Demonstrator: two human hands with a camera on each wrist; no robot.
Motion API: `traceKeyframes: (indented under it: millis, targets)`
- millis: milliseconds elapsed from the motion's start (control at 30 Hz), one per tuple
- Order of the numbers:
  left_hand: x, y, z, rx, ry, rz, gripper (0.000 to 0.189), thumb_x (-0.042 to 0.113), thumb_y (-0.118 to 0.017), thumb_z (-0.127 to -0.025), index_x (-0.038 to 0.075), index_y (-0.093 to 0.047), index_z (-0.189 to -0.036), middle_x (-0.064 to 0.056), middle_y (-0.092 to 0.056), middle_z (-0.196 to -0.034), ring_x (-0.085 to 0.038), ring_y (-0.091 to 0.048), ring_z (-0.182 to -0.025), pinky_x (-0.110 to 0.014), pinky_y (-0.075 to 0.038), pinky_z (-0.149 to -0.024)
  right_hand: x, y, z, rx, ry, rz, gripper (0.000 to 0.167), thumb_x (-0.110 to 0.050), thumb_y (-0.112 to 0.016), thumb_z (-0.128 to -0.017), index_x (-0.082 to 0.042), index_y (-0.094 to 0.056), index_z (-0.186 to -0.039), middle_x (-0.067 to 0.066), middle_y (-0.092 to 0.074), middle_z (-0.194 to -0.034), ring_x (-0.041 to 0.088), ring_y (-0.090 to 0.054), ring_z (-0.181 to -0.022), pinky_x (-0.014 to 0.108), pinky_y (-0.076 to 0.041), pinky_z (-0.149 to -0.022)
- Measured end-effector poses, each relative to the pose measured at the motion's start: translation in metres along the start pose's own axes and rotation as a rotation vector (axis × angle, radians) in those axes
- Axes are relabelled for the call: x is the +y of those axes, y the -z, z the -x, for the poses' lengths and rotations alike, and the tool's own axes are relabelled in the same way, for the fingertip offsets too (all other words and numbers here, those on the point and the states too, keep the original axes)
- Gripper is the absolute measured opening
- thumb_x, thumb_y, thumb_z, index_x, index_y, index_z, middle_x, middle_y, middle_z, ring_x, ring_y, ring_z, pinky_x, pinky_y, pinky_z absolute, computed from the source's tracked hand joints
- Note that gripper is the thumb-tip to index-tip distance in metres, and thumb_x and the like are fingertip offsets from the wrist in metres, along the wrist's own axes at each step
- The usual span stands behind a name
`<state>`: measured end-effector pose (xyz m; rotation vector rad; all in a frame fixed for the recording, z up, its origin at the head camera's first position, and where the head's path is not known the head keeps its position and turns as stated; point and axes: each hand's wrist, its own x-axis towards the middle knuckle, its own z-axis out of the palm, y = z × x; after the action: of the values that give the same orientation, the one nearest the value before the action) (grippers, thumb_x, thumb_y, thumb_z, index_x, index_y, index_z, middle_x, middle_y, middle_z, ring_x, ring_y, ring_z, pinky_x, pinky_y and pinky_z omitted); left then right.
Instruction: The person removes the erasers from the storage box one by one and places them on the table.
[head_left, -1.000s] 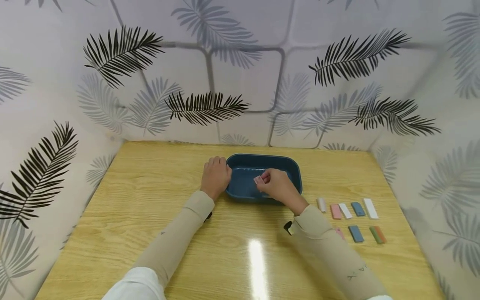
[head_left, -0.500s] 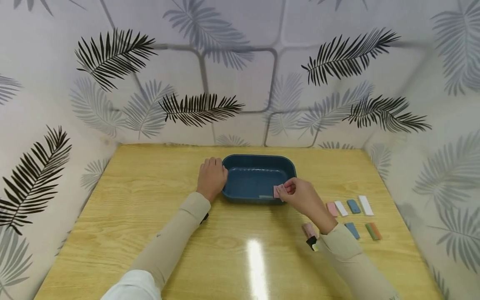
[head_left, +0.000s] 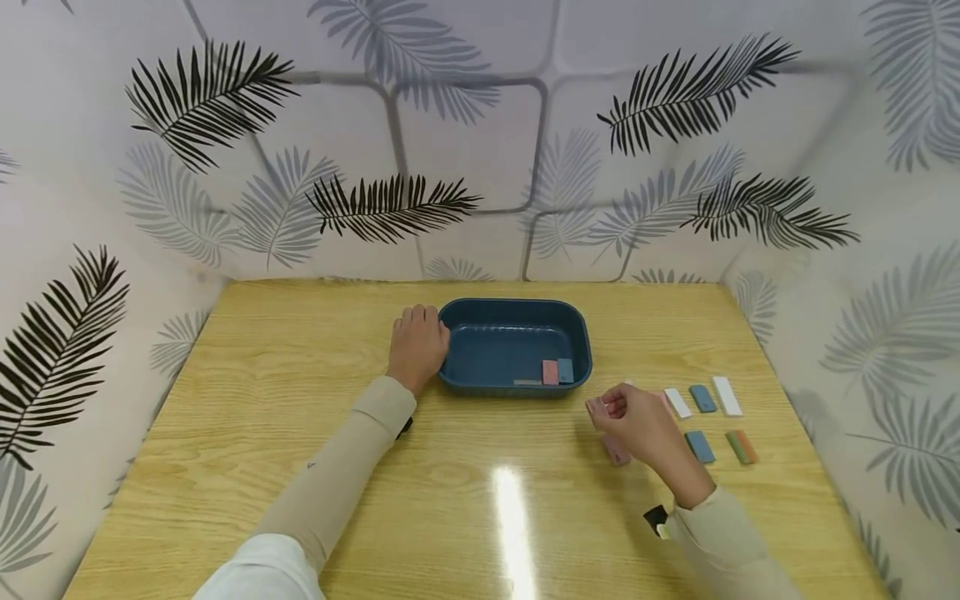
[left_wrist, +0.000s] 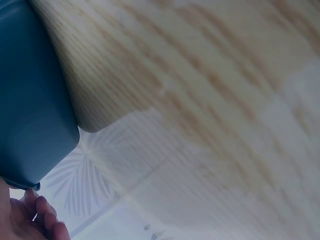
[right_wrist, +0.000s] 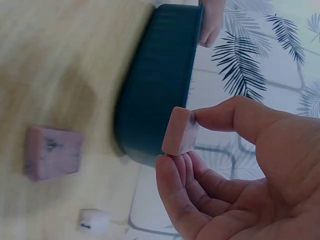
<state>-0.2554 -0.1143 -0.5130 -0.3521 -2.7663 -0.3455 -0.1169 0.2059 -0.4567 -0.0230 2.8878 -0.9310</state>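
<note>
A dark blue plastic tub [head_left: 495, 390] stands on the table, and my left hand [head_left: 417, 346] grips its left rim. In the left wrist view the fingers [left_wrist: 47, 215] curl by the edge of the tub. My right hand [head_left: 645, 425] is in front of the tub's right end, pinching a small pink eraser [right_wrist: 177, 131] between thumb and fingers, above the table. Inside the tub's front right corner a pink eraser [head_left: 550, 372] and a blue eraser [head_left: 566, 370] lie side by side. A thin pale strip [head_left: 527, 382] shows left of them. Below my right hand lies another pinkish eraser [head_left: 617, 451].
On the right of the wooden table [head_left: 300, 492] lie white erasers [head_left: 727, 396], blue erasers [head_left: 700, 447] and a green-and-orange eraser [head_left: 742, 447]. A pink eraser [head_left: 664, 398] is partly hidden by my right hand. A leaf-patterned wall covering [head_left: 465, 150] surrounds the table.
My right hand has moved out of the tub, rightward and nearer, still holding a pink eraser. The pink and blue erasers in the tub's corner are now uncovered. My left hand stays at the rim.
</note>
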Motion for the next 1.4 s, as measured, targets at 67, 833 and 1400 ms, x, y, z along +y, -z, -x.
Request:
traceKeyframes:
  millis: [67, 833, 1400]
  targets:
    - [0.0, 0.001, -0.001, -0.003, 0.003, 0.006, 0.025, 0.02, -0.041, -0.096, -0.001, -0.055, -0.097, -0.016, -0.054, -0.091, -0.032, -0.049, -0.085, -0.043, -0.04, -0.075, 0.004, -0.003, 0.003, -0.032, -0.02, -0.041, 0.04, -0.04, -0.061, -0.087, -0.001, -0.061, -0.098, 0.004, -0.063, -0.083, 0.015, -0.06, -0.072, 0.034, -0.049, -0.065]
    - [-0.004, 0.001, -0.002, -0.003, 0.01, 0.012, 0.022, 0.02, -0.043, -0.095, 0.001, -0.054, -0.097, -0.014, -0.052, -0.091, -0.031, -0.047, -0.085, -0.042, -0.039, -0.076, -0.02, -0.05, 0.023, -0.103, 0.02, 0.086, 0.021, -0.016, -0.067, -0.083, 0.004, -0.065, -0.09, 0.006, -0.059, -0.072, 0.014, -0.053, -0.063, 0.032, -0.046, -0.06]
    - [0.001, 0.003, 0.0, -0.026, 0.016, 0.005, 0.023, 0.02, -0.043, -0.096, 0.0, -0.055, -0.096, -0.014, -0.053, -0.091, -0.031, -0.048, -0.086, -0.042, -0.04, -0.075, -0.066, -0.008, -0.049, -0.067, 0.089, 0.151, 0.022, -0.017, -0.059, -0.089, 0.004, -0.063, -0.096, 0.008, -0.058, -0.075, 0.017, -0.052, -0.062, 0.034, -0.045, -0.061]
